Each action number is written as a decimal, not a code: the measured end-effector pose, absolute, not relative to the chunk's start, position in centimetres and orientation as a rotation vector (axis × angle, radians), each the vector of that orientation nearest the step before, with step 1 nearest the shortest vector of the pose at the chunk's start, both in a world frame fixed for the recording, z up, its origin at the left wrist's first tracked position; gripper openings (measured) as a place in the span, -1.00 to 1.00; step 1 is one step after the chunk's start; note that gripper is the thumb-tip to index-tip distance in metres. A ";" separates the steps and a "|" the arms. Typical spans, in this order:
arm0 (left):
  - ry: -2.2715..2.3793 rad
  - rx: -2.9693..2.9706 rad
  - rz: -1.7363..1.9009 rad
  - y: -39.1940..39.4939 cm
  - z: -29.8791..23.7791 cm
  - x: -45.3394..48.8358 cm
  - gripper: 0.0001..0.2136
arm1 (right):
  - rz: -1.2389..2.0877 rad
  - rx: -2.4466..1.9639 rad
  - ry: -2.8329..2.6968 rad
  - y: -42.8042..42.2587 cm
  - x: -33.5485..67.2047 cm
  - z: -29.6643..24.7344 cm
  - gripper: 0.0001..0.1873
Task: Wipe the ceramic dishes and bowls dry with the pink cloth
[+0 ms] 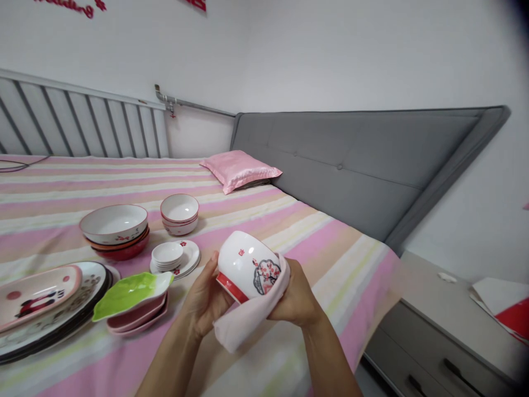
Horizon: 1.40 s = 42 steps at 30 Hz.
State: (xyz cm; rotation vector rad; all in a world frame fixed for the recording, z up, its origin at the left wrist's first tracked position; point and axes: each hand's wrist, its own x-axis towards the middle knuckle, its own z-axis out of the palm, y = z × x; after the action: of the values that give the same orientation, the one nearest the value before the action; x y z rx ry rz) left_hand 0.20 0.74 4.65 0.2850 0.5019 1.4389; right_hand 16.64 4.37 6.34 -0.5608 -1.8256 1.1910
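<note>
A white bowl [237, 259] with a red foot and a blossom design is tilted on its side above the bed. Its base end rests against my left hand [209, 300], whose fingers curl round the red foot. At the bowl's other end, my right hand [297, 295] presses a pale pink cloth [248, 322] over the rim. One end of the cloth hangs loose under the bowl. Just beyond my left hand stand small white dishes [167, 253] on a stack of flower-marked plates [190, 256].
To the left lie a green leaf-shaped dish [128, 295] on pink dishes, oval platters [39, 295], a stack of large bowls [113, 223] and smaller bowls [179, 209]. A pink pillow [242, 168] lies by the grey headboard [330, 160]. A nightstand [438, 314] stands at right.
</note>
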 end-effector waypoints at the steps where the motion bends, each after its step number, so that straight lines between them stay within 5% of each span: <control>1: 0.529 0.308 1.461 0.7 4.6 0.2 -0.47 | 1.186 -0.561 -1.830 4.4 16.7 6.4 -0.58; 27: 1.247 1.352 1.538 -1.8 6.7 -0.3 -0.17 | 1.248 -0.607 -1.924 4.0 16.2 6.8 -0.62; 42: 1.389 1.875 1.502 -3.3 7.3 1.6 -0.30 | 1.385 -0.579 -1.813 3.8 15.7 6.4 -0.59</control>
State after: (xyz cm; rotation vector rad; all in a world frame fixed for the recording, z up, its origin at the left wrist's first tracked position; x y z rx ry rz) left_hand 1.56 -3.29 7.29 1.8748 1.3892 1.5017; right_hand 15.70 3.84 6.37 -0.5791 -1.8127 1.3851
